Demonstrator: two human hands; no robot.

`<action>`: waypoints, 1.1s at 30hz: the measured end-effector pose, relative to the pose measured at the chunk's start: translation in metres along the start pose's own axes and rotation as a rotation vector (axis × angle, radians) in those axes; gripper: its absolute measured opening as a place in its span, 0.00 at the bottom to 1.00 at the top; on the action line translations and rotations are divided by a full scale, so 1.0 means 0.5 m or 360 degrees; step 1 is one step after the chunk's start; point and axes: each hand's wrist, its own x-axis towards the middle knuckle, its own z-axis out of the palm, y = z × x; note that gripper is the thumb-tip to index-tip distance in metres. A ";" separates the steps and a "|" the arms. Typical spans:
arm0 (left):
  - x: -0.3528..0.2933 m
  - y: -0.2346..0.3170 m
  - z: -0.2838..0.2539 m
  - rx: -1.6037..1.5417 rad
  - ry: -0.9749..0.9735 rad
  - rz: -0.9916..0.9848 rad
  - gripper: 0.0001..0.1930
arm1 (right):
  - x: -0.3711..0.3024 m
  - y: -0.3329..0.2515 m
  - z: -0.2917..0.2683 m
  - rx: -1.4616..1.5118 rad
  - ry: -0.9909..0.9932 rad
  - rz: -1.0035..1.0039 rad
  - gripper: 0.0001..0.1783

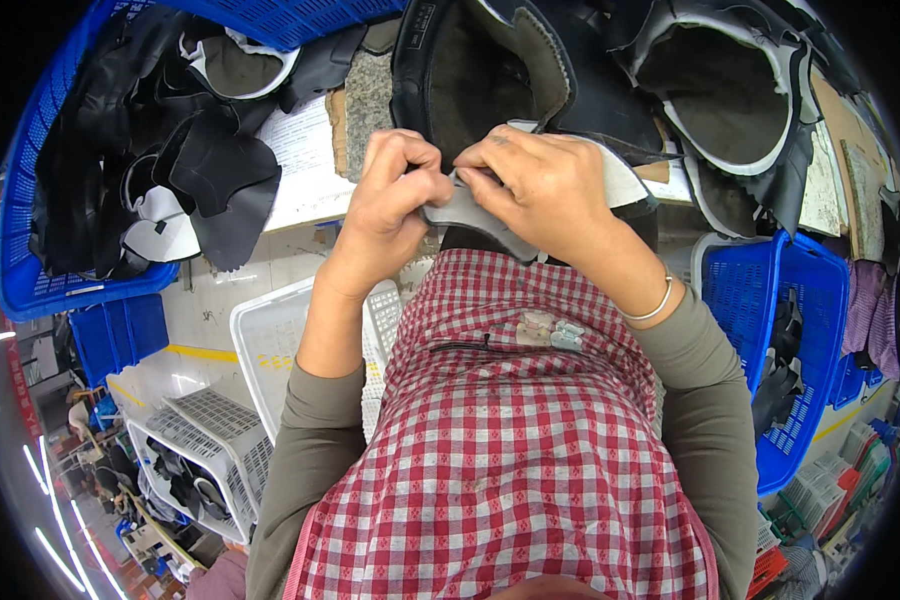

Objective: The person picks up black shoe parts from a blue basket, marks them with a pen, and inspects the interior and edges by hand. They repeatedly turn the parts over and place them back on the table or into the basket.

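Note:
Both hands are closed at the near edge of a shoe upper piece with a light grey lining (487,226), in front of my apron. My left hand (388,205) pinches its left end with curled fingers. My right hand (542,185) lies over its middle, thumb and fingers gripping the edge close to the left hand. White material of the piece shows to the right of my right hand. Just beyond my hands stands a black boot upper (417,75) with a grey-brown lining, its opening facing up. Whether it joins the held piece is hidden by my hands.
A blue basket (12,225) heaped with black upper pieces (215,155) stands at the left. Another lined black upper (715,95) lies on the worktable (305,180) at the right. Below are a white basket (260,320) and a blue basket (820,340).

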 end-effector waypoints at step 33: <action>0.040 -0.024 0.017 -0.0629 0.0908 -0.0219 0.24 | 0.093 0.105 -0.072 -0.0361 -0.0011 -0.0379 0.07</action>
